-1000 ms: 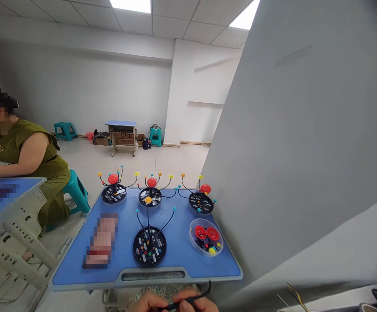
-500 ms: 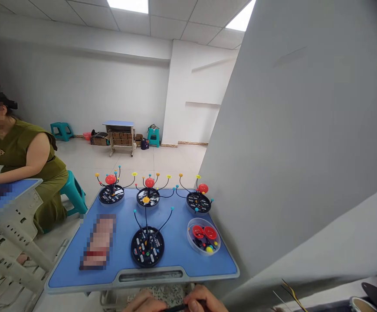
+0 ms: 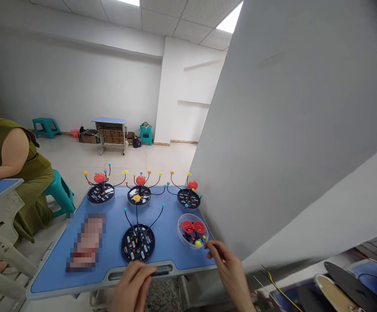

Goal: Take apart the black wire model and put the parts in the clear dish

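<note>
My left hand (image 3: pixel 132 287) is at the desk's front edge, fingers curled together and slightly blurred; anything in it is hidden. To the right, my right hand (image 3: pixel 227 268) has its fingertips pinched beside the rim of a clear plastic bowl (image 3: pixel 179 234); what they pinch is too small to name. In the bowl lie two red half-shells (image 3: pixel 199 227), a yellow ball (image 3: pixel 198 243) and small dark parts. Close to my left hand stands a planet model with a round black base (image 3: pixel 138 249), bearing thin curved arms tipped with blue and orange balls.
Three similar models with red centre balls, at left (image 3: pixel 99 178), middle (image 3: pixel 140 180) and right (image 3: pixel 193 185), line the back of the blue desk (image 3: pixel 165 212). A blurred-out flat item (image 3: pixel 87 242) lies left. A grey wall (image 3: pixel 273 151) rises at right. A person in green (image 3: pixel 9 151) sits at left.
My hands, together below the desk edge around a dark rod-like piece, have come apart. The right one has moved up and right to the bowl; the left has risen to the edge. The view has shifted right.
</note>
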A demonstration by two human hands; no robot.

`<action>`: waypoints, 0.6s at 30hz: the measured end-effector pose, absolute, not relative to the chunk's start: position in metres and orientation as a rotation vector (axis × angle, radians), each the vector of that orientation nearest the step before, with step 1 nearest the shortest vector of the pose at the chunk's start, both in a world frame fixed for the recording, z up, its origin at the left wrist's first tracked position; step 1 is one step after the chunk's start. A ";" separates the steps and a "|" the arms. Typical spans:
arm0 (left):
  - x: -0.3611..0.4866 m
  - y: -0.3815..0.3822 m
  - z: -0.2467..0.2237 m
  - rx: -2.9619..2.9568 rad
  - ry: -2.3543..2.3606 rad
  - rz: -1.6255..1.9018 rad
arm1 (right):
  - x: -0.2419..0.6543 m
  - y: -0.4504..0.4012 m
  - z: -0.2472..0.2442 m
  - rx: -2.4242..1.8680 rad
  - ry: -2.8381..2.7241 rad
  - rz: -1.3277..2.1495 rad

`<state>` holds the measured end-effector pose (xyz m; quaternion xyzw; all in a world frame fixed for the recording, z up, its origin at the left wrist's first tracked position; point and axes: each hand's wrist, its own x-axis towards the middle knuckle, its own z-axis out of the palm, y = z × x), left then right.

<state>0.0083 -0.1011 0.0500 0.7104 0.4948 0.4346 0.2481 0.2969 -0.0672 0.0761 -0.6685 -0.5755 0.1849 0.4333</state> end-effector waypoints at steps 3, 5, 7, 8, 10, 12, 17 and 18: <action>0.050 -0.057 0.059 2.214 1.205 1.044 | 0.292 -0.042 0.066 -1.794 -1.542 0.352; 0.074 -0.030 0.060 2.320 1.207 1.012 | 0.294 -0.031 0.066 -1.865 -1.588 0.270; 0.096 -0.008 0.057 2.357 1.207 1.015 | 0.296 -0.024 0.068 -1.945 -1.649 0.169; 0.106 -0.001 0.054 2.375 1.207 1.014 | 0.296 -0.022 0.069 -1.980 -1.683 0.124; 0.122 0.009 0.048 2.401 1.219 1.011 | 0.295 -0.019 0.070 -2.036 -1.756 0.052; 0.133 0.014 0.042 2.420 1.227 1.001 | 0.292 -0.016 0.070 -2.080 -1.825 -0.001; 0.135 0.014 0.036 2.412 1.213 1.035 | 0.288 -0.013 0.068 -2.145 -1.927 -0.089; 0.132 0.012 0.035 2.402 1.207 1.051 | 0.288 -0.012 0.068 -2.150 -1.939 -0.101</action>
